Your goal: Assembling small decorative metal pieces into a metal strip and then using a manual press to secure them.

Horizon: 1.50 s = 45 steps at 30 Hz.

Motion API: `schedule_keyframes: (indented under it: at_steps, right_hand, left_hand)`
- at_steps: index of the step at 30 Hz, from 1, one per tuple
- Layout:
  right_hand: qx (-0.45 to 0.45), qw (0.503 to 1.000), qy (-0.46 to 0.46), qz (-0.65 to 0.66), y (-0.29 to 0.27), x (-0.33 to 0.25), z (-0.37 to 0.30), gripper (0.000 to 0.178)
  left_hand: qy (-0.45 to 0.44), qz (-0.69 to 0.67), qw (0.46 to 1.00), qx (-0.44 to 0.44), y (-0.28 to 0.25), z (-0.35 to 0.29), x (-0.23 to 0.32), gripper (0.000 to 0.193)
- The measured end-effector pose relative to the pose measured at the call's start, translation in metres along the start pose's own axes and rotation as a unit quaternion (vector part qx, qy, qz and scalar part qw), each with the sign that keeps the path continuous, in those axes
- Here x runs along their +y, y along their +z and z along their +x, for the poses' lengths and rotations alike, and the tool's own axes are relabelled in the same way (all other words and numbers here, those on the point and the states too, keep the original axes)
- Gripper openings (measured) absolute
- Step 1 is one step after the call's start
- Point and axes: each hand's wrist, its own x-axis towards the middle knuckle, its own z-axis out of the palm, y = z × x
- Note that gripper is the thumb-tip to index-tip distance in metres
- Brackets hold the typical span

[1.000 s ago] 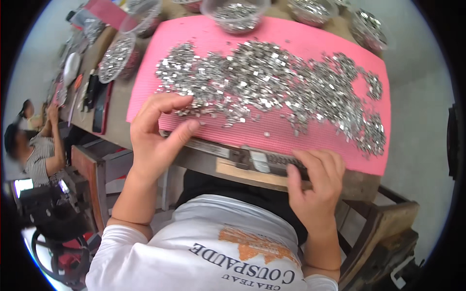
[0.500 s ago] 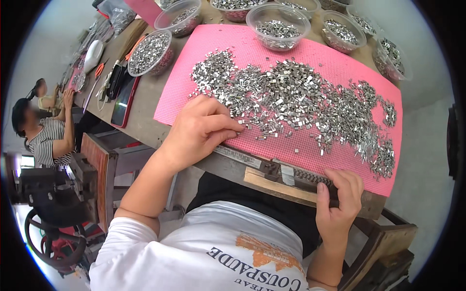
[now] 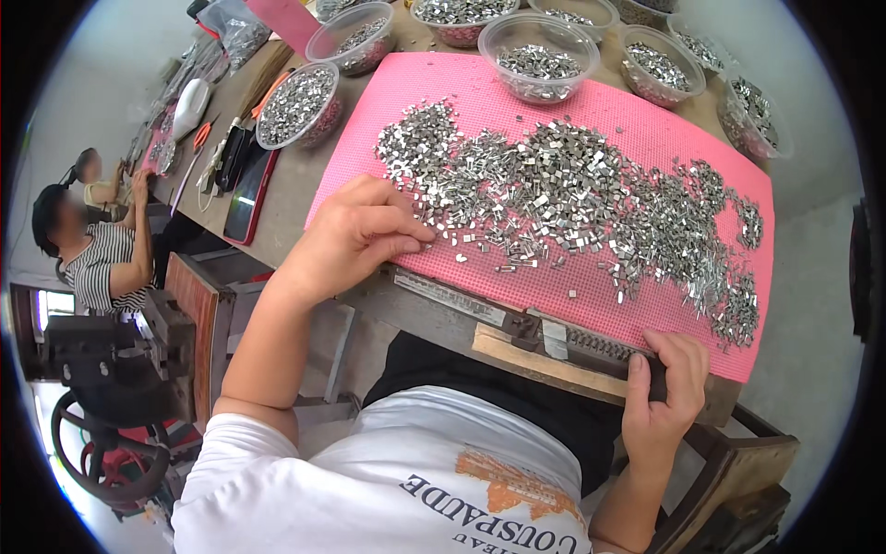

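Small shiny metal pieces (image 3: 572, 171) lie in a wide, loose heap on a pink textured mat (image 3: 346, 152). At the heap's near left edge, my left hand (image 3: 355, 231) is closed in a pinch, thumb against fingertips; anything between them is too small to make out. Along the table's near edge runs a dark slotted metal rail (image 3: 595, 346), with a row of small pieces in its right part. My right hand (image 3: 672, 383) grips the rail's right end, its thumb on the near side and its fingers curled over by the mat.
Clear plastic bowls (image 3: 540, 60) of metal pieces stand along the mat's far side. Left of the mat lie a red-edged phone (image 3: 249, 198) and orange-handled scissors (image 3: 202, 136). A wooden strip (image 3: 544, 362) fronts the rail. Two people (image 3: 106, 245) sit far left, behind a machine with a handwheel (image 3: 106, 452).
My left hand has drawn leftward, away from the heap, still pinched. My right hand has slid slightly right along the rail. The whole view has shifted a little.
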Motion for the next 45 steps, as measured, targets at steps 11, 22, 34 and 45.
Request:
schedule_keyframes:
  at_steps: [11,22,34,45]
  right_hand:
    - [0.006,1.0,-0.014,-0.025,-0.005,0.003,-0.002,0.028]
    - [0.072,0.996,-0.038,-0.031,0.005,0.016,-0.011,0.025]
    - [0.135,0.99,-0.043,0.002,0.016,0.028,-0.023,0.027]
    - [0.133,0.99,-0.049,0.0,0.019,0.029,-0.022,0.028]
  left_hand:
    - [0.017,0.092,0.993,-0.072,-0.005,0.007,0.009,0.014]
    - [-0.033,-0.174,0.984,0.011,0.046,0.01,0.076,0.009]
    - [0.099,-0.035,0.994,0.002,0.112,0.022,0.127,0.02]
    - [0.124,0.021,0.991,0.035,0.122,0.023,0.129,0.027]
